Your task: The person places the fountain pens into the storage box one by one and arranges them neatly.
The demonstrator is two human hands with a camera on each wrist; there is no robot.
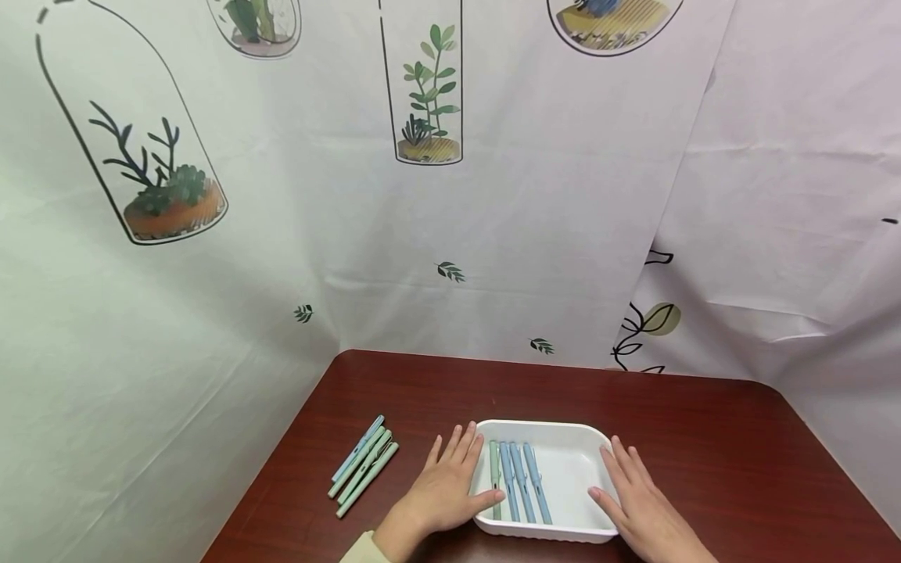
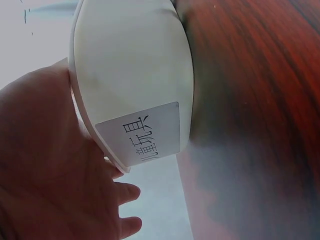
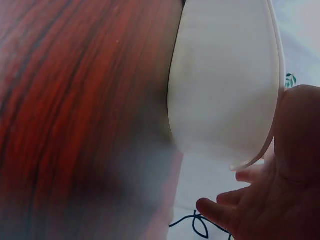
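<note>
A white plastic tray sits on the table in the head view, with one green pen and several blue pens lying side by side in its left half. My left hand rests at the tray's left rim, fingers straight and thumb reaching over the edge. Against the right rim lies my right hand, its fingers extended and thumb over the inside. In the left wrist view a printed label shows on the tray's side wall. The right wrist view has the tray's plain wall beside the fingers.
Left of the tray, a loose group of green pens and a blue pen lies on the dark red wooden table. A white curtain with plant prints hangs behind the table and along both sides.
</note>
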